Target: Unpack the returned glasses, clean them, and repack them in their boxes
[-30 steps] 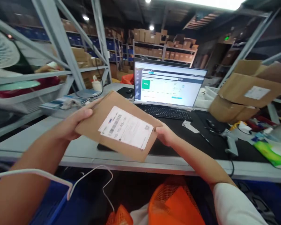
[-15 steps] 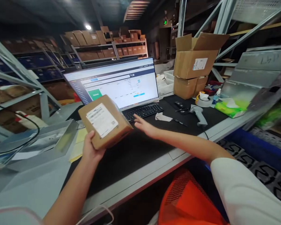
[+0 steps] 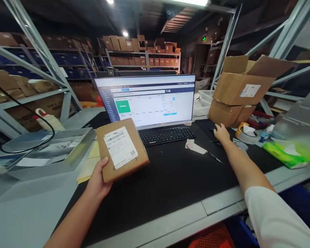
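My left hand (image 3: 99, 177) is closed around the lower left side of a brown cardboard box (image 3: 142, 156). The box is tilted, with a white printed shipping label (image 3: 120, 146) facing me, and some handwriting shows below the label. My right hand (image 3: 221, 133) is stretched out over the right side of the desk, its fingers bent and slightly apart. Beneath it is the place of the computer mouse, now mostly hidden, so contact cannot be told. A grey barcode scanner (image 3: 240, 144) is partly covered by my right forearm.
A monitor (image 3: 150, 103) stands behind a black keyboard (image 3: 167, 135). A crumpled white paper (image 3: 195, 147) and a pen (image 3: 215, 157) lie on the black mat (image 3: 155, 193). Stacked cartons (image 3: 244, 86), a tape roll (image 3: 246, 134) and green tissues (image 3: 286, 153) are rightward; a grey tray (image 3: 64, 158) is leftward.
My right hand has moved from beside the box, near the keyboard, to the right over the mouse area. My left hand keeps the box, its label turned more upright. The view has swung right.
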The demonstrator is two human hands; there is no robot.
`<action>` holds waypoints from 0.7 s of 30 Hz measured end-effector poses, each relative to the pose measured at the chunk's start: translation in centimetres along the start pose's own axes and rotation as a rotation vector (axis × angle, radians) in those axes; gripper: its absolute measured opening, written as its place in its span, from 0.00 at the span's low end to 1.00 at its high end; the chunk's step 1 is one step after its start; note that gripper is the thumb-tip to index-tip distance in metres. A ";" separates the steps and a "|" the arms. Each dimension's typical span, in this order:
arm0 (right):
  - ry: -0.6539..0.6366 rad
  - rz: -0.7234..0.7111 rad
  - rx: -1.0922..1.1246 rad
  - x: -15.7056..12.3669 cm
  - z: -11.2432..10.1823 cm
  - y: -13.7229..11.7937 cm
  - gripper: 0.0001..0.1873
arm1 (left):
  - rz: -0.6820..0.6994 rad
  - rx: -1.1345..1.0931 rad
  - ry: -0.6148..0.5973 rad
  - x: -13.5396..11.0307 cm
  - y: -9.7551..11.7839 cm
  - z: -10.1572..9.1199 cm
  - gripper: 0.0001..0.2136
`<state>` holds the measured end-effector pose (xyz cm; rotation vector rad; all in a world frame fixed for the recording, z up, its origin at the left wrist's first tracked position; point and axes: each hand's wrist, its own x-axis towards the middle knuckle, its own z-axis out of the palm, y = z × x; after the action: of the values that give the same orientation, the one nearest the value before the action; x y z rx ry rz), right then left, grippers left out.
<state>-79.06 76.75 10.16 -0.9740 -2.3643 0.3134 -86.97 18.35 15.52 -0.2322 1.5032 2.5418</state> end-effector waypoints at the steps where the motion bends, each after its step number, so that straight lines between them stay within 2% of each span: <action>1: 0.007 -0.009 -0.013 0.3 0.7 0.2 0.19 | -0.004 0.018 0.027 -0.1 0.0 0.0 0.18; 4: 0.021 -0.031 -0.038 1.1 2.4 1.1 0.19 | -0.014 0.061 0.074 -0.3 0.0 0.0 0.18; 8: 0.017 -0.045 -0.067 1.8 3.6 2.4 0.19 | -0.048 0.087 0.081 -0.5 -0.6 0.0 0.21; 12: -0.010 -0.015 -0.104 2.2 4.0 3.2 0.26 | -0.091 0.120 0.072 -0.7 -1.3 0.3 0.22; 17: -0.056 0.062 -0.194 4.0 2.2 3.3 0.28 | -0.118 0.168 0.072 -1.3 -1.4 0.9 0.20; 21: -0.254 0.084 -0.309 4.7 -0.6 3.3 0.20 | -0.122 0.153 0.027 -1.6 -1.4 1.0 0.21</action>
<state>-79.54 82.39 11.15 -1.2423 -2.6613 0.1079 -85.15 19.76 15.18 -0.3273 1.6310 2.3268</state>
